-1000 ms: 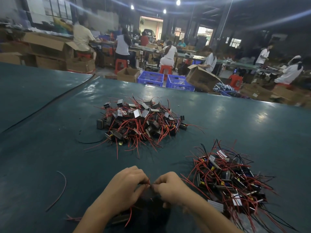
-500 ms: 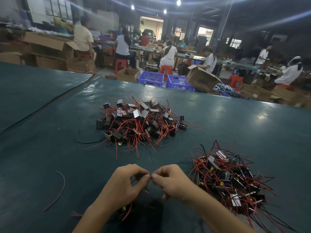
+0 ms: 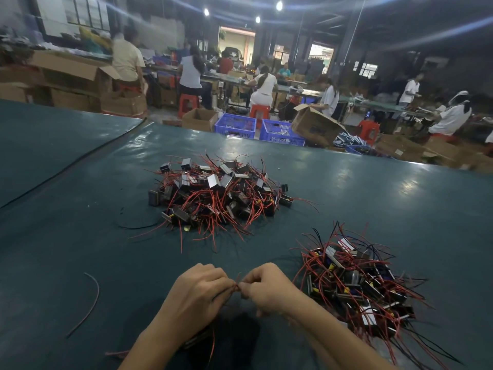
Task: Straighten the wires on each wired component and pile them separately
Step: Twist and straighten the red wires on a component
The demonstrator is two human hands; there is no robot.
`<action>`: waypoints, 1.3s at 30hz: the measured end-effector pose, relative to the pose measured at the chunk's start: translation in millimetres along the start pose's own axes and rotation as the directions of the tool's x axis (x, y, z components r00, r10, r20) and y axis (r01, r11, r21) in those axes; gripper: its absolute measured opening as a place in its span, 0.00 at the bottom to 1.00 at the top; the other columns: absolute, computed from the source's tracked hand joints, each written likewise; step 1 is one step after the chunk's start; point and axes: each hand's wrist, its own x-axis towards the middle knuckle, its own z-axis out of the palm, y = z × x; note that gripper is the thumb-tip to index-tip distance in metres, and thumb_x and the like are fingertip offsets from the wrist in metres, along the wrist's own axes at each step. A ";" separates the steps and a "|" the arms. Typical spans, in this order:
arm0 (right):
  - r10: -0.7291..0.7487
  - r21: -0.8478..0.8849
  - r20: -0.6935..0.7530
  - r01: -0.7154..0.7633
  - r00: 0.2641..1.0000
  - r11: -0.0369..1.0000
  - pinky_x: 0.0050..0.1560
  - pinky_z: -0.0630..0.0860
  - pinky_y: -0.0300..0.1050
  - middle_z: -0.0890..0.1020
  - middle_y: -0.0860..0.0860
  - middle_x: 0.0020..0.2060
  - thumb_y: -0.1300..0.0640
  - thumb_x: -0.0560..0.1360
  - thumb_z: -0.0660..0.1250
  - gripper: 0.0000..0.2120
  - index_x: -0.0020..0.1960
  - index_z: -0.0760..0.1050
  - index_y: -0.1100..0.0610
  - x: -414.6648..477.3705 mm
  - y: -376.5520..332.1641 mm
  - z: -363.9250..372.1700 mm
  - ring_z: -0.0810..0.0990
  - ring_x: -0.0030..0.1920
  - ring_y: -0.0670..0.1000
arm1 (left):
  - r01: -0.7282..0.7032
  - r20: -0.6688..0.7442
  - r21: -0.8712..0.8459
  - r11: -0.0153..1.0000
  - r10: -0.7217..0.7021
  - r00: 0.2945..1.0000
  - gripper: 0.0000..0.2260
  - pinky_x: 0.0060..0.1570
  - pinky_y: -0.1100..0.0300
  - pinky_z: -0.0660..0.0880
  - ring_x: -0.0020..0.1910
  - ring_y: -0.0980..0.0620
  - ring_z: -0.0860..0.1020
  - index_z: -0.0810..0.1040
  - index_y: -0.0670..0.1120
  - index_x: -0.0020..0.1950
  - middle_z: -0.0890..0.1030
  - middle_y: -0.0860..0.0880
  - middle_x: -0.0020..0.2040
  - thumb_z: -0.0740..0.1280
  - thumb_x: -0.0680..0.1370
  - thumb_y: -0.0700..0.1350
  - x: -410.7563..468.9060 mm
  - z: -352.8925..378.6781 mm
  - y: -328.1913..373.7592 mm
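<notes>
Left hand [image 3: 197, 292] and right hand [image 3: 269, 289] are both pinching one red wire [image 3: 238, 279], grips nearly touching; the near-right component pile [image 3: 354, 284] is lying just beside the right hand.

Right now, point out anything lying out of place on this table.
A loose red wire lies alone at left, and a black wire strays beside the far pile; neither has a component attached.

surface: dark teal table covering [image 3: 373, 188], glossy with lamp glare | upper left: open cardboard boxes [image 3: 66, 73] | centre: two blue crates [image 3: 236, 125] on the floor, red stools [image 3: 188, 101] | rear: seated workers [image 3: 264, 85] (all blurred) | top: ceiling lamps [image 3: 279, 5], bright doorway [image 3: 236, 44]
</notes>
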 end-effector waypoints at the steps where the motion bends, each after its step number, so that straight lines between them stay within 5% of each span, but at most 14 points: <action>1: 0.035 0.034 0.029 -0.036 0.999 0.999 0.22 0.69 0.37 0.76 0.48 0.28 0.56 0.78 0.65 0.13 0.34 0.75 0.52 -0.7 -0.5 -2.4 0.71 0.18 0.45 | -0.004 0.007 0.002 1.000 0.004 1.000 0.12 0.34 0.62 0.68 0.32 0.54 0.75 0.83 0.49 0.39 0.80 0.56 0.35 0.63 0.77 0.49 -0.4 0.7 0.5; 7: 0.069 0.108 0.026 -0.071 0.997 0.992 0.22 0.69 0.37 0.73 0.44 0.20 0.57 0.77 0.66 0.12 0.35 0.76 0.54 -1.6 2.8 -3.6 0.70 0.17 0.45 | -0.010 -0.021 -0.003 1.000 0.010 1.000 0.11 0.34 0.61 0.68 0.32 0.55 0.75 0.84 0.49 0.40 0.80 0.56 0.36 0.64 0.76 0.49 1.2 0.7 3.1; 11: 0.019 0.037 -0.076 -0.016 0.997 0.999 0.22 0.73 0.39 0.76 0.47 0.27 0.54 0.77 0.65 0.13 0.34 0.75 0.53 1.2 6.2 2.0 0.72 0.17 0.45 | 0.042 -0.051 -0.001 0.999 -0.042 0.998 0.11 0.34 0.60 0.69 0.32 0.55 0.75 0.84 0.49 0.41 0.80 0.56 0.36 0.64 0.76 0.50 2.1 0.3 5.1; 15: 0.019 -0.069 -0.150 -0.029 0.989 0.997 0.32 0.82 0.49 0.76 0.46 0.24 0.52 0.75 0.65 0.15 0.30 0.74 0.54 -0.8 5.9 2.3 0.76 0.22 0.48 | 0.030 -0.063 0.017 0.999 -0.029 0.998 0.10 0.34 0.60 0.68 0.32 0.55 0.75 0.84 0.49 0.41 0.80 0.56 0.37 0.64 0.76 0.50 2.0 1.2 6.1; 20: 0.102 -0.251 -0.023 -0.104 0.995 0.962 0.28 0.80 0.46 0.73 0.53 0.25 0.56 0.74 0.63 0.11 0.33 0.68 0.57 -4.8 -8.9 -12.1 0.76 0.20 0.54 | -0.064 -0.069 0.007 0.998 0.065 0.996 0.10 0.37 0.61 0.68 0.37 0.54 0.74 0.82 0.46 0.43 0.80 0.54 0.40 0.63 0.78 0.48 1.9 7.6 9.0; 26: 0.130 -0.118 0.143 -0.113 0.981 0.987 0.27 0.81 0.49 0.73 0.56 0.38 0.55 0.77 0.63 0.09 0.45 0.78 0.61 -7.1 -10.7 -29.4 0.74 0.30 0.52 | -0.058 -0.122 -0.084 0.995 0.048 0.991 0.09 0.39 0.61 0.67 0.39 0.55 0.75 0.81 0.48 0.47 0.81 0.56 0.44 0.62 0.80 0.49 1.5 6.7 6.0; 30: 0.037 -0.055 -0.089 -0.042 0.995 0.998 0.34 0.83 0.52 0.78 0.50 0.39 0.52 0.78 0.62 0.10 0.39 0.74 0.52 -18.2 -6.5 -29.0 0.83 0.34 0.57 | 0.097 -0.076 -0.090 0.991 -0.104 0.992 0.13 0.42 0.60 0.69 0.40 0.54 0.78 0.82 0.48 0.56 0.82 0.56 0.46 0.61 0.79 0.51 -0.3 5.5 7.7; 34: -0.191 -0.226 -0.445 0.096 0.875 0.969 0.50 0.78 0.50 0.81 0.48 0.47 0.51 0.79 0.62 0.05 0.47 0.75 0.50 -36.3 -11.2 -50.9 0.80 0.46 0.52 | 0.250 -0.185 -0.104 0.963 -0.266 0.946 0.15 0.47 0.58 0.72 0.49 0.56 0.79 0.81 0.46 0.60 0.82 0.55 0.51 0.60 0.79 0.50 -0.8 0.4 6.3; 39: -0.292 -0.224 -0.781 0.188 0.553 0.956 0.50 0.78 0.51 0.83 0.51 0.46 0.54 0.79 0.64 0.06 0.49 0.78 0.54 -63.3 -23.6 -105.8 0.80 0.46 0.54 | 0.352 -0.208 -0.130 0.927 -0.373 0.904 0.15 0.51 0.54 0.74 0.51 0.55 0.78 0.81 0.46 0.58 0.81 0.54 0.53 0.59 0.79 0.50 -2.0 -3.7 1.9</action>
